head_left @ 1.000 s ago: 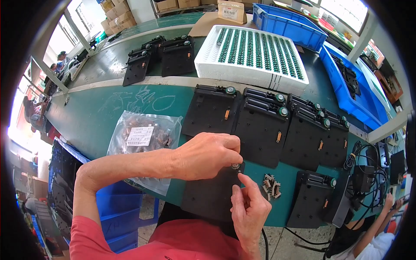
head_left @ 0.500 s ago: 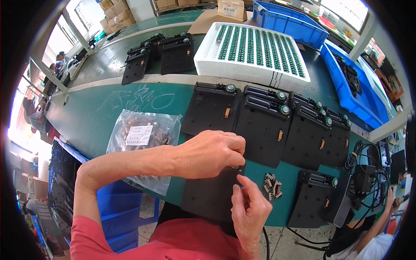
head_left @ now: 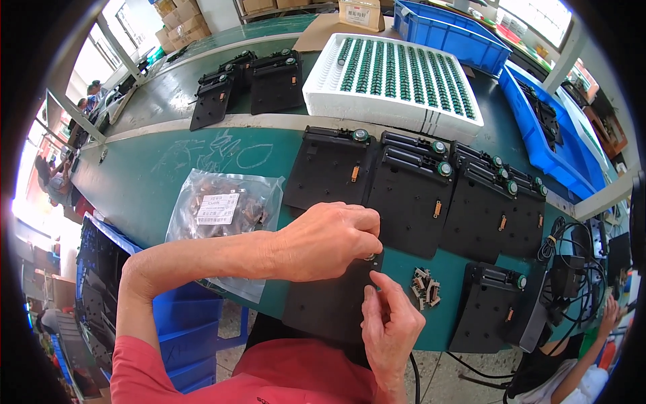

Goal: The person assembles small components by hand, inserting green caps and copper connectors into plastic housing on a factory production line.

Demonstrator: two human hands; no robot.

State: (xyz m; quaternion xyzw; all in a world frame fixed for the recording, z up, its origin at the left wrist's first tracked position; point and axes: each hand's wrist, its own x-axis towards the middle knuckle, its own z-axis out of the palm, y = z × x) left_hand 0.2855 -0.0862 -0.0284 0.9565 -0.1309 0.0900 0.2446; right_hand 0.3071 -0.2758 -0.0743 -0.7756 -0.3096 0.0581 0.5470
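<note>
Hands at work over a black plastic panel point(head_left: 330, 303) that lies flat at the near edge of the green surface point(head_left: 155, 175), close to six o'clock in the head view. Left hand point(head_left: 330, 241) reaches in from nine o'clock, its fingers curled and pinched at the panel's upper right corner, where a small green round part point(head_left: 369, 256) shows just below them. Right hand point(head_left: 390, 326) comes up from six o'clock, fingertips touching the panel's right edge just under that corner. Whether either hand truly grips the round part cannot be told; the left fingers cover most of it. The panel's long axis runs roughly from twelve to six o'clock, and both hands meet at its two o'clock corner, the left one nearer to the part.

A small heap of loose metal clips point(head_left: 425, 288) lies just to the right of the right hand, at three o'clock. A clear bag of brownish parts point(head_left: 222, 212) rests at ten o'clock. Finished black panels point(head_left: 410, 195) overlap in a row at twelve to two o'clock, with a white foam tray of green parts point(head_left: 397, 74) beyond them. The near panel's lower edge is hidden by the red shirt.
</note>
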